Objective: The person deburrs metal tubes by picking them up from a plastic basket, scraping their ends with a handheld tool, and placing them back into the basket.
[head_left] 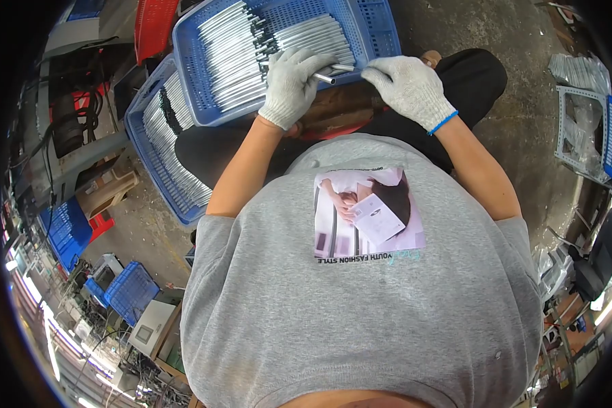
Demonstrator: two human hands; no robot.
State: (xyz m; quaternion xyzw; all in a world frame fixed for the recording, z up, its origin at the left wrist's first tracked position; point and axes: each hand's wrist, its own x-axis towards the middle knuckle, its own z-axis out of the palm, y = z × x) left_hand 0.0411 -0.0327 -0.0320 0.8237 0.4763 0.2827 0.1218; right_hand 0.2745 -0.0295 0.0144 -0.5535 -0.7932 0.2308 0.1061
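Observation:
My left hand (290, 83), in a white knit glove, is closed around a couple of shiny metal tubes (326, 79) whose ends stick out to the right. It hangs over the near right side of a blue plastic basket (217, 114). My right hand (408, 87), in a white glove with a blue cuff, is just right of the tube ends. Its thumb and fingers are pressed together; whatever may be between them is hidden. In the basket lie rows of metal tubes (228, 51), with black ends (262, 41) along the middle.
A second blue basket (145, 160) with similar tubes stands lower left. A red basket (155, 27) is behind it at the top. My dark-trousered leg (479, 81) bends at the right. A grey crate (579, 129) with plastic-wrapped items stands farther right on the concrete floor (520, 126).

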